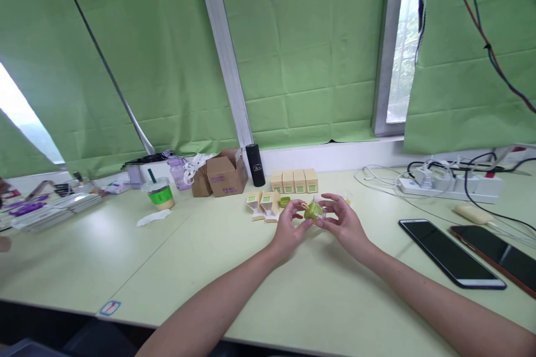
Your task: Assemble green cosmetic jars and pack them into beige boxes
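Note:
Between the fingertips of both hands is a small green item (313,211) with a tan loop on its left and what looks like clear plastic on its right. Its exact kind is too small to make out. My left hand (292,228) pinches it from the left, thumb and fingers closed. From the right, my right hand (344,227) grips its clear edge, fingers curled. Just behind my left hand lies another small green piece (285,201). Two opened small tan boxes (269,203) with green labels rest to the left. A row of several closed tan boxes (299,181) stands behind.
At the back are a cardboard box (226,175), a black cylinder (255,165) and a purple bottle (179,173). A drink cup (160,195) stands left. Right are a white phone (450,251), a darker phone (498,254) and a power strip (452,187) with tangled cables.

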The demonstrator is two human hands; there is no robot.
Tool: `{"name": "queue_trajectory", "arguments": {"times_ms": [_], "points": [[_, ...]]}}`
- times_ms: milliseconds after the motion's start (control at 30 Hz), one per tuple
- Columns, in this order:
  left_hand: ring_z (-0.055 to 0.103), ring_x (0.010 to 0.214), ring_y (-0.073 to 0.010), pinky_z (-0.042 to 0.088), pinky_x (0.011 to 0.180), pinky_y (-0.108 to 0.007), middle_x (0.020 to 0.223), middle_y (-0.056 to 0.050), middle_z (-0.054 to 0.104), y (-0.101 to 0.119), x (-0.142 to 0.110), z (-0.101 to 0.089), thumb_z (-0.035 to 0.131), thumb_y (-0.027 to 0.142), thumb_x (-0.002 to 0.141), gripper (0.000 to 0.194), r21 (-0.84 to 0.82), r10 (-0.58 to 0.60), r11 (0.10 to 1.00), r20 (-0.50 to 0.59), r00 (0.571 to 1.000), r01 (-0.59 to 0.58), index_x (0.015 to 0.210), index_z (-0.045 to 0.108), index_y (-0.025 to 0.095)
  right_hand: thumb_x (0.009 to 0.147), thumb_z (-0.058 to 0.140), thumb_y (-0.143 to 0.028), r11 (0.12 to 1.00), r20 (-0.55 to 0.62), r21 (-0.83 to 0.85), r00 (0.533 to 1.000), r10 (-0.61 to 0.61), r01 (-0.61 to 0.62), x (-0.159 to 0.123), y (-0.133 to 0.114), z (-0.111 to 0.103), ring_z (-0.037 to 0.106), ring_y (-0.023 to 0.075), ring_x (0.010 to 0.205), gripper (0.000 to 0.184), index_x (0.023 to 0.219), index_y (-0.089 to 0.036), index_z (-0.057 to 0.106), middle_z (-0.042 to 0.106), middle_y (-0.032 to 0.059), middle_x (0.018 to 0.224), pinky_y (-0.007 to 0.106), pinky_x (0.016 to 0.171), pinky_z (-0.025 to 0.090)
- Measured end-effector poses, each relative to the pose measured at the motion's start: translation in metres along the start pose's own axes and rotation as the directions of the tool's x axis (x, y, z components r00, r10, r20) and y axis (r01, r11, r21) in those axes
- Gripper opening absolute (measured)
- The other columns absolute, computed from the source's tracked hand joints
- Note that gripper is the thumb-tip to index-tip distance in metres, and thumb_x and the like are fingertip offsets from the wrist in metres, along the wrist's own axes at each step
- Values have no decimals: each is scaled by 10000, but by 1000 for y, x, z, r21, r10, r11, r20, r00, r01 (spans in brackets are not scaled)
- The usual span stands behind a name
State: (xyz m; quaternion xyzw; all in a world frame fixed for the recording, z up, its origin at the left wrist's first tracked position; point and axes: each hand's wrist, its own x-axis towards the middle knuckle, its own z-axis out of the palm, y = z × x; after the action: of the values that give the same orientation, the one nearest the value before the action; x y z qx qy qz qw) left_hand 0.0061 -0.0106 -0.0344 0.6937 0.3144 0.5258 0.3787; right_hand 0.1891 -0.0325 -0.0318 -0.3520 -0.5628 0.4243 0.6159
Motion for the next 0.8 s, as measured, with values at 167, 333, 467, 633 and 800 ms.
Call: {"name": "queue_trajectory", "arguments": {"times_ms": [167, 333, 467, 633, 800], "points": [[616, 1202, -280, 483, 1005, -433, 1341, -126, 627, 0, 0, -1, 797, 277, 817, 511, 9, -18, 1000, 22, 1000, 18, 1277, 581, 226, 730, 849, -361, 997, 24, -61, 999, -45, 46, -2, 2, 0, 635, 259, 1089, 638, 1288, -319, 543, 654, 72, 1187, 431, 882, 585], [596, 1219, -282, 477, 1036, -453, 1314, -114, 636, 2, 0, -1, 770, 207, 823, 467, 141, -19, 990, 7, 1000, 17, 1275, 655, 240, 741, 794, -281, 997, 61, -57, 996, -57, 61, -1, 6, -2, 616, 268, 1167, 631, 1309, -323, 524, 640, 73, 1214, 431, 895, 584], [556, 1227, -268, 449, 1090, -461, 1270, -105, 592, 2, -2, -1, 757, 187, 821, 450, 285, -61, 956, -46, 997, 72, 1260, 687, 254, 716, 749, -257, 993, 21, -109, 998, -51, 53, 1, 9, -5, 592, 272, 1171, 610, 1285, -320, 539, 642, 78, 1236, 427, 855, 589], [442, 1336, -281, 369, 1179, -478, 1264, -95, 611, 1, -5, -2, 744, 191, 833, 436, 428, -39, 903, -36, 999, 51, 1261, 686, 255, 663, 727, -278, 982, -97, -188, 995, -3, -16, 5, 13, -10, 595, 284, 1113, 576, 1217, -297, 570, 665, 84, 1188, 425, 793, 584], [402, 1339, -306, 351, 1171, -486, 1284, -89, 660, 2, -6, -3, 746, 239, 833, 434, 531, -76, 846, 33, 997, 47, 1262, 682, 240, 650, 714, -288, 975, -127, -219, 992, 15, -43, 8, 16, -13, 614, 288, 1078, 562, 1194, -285, 576, 681, 79, 1119, 432, 796, 570]]}}
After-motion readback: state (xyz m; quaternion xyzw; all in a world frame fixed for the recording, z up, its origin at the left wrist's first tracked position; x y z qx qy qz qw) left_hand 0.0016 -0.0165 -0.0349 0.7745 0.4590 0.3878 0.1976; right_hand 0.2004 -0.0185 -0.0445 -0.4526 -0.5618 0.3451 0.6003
